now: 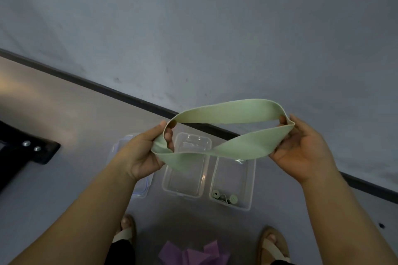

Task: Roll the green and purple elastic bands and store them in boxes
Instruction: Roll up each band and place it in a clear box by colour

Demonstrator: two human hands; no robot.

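A pale green elastic band (232, 112) hangs stretched as a twisted loop between both hands, above the boxes. My left hand (144, 157) pinches its left end and my right hand (305, 148) pinches its right end. On the floor below stand two clear plastic boxes: the middle box (185, 191) looks empty, and the right box (247, 183) holds rolled green bands (225, 198). Purple bands (193, 254) lie in a heap on the floor between my feet.
A clear lid with blue clips (142, 189) lies left of the boxes, partly under my left arm. A dark skirting strip (97, 87) marks the wall's base. A black object (32, 150) sits at the left. My sandalled feet (273, 245) stand near the purple heap.
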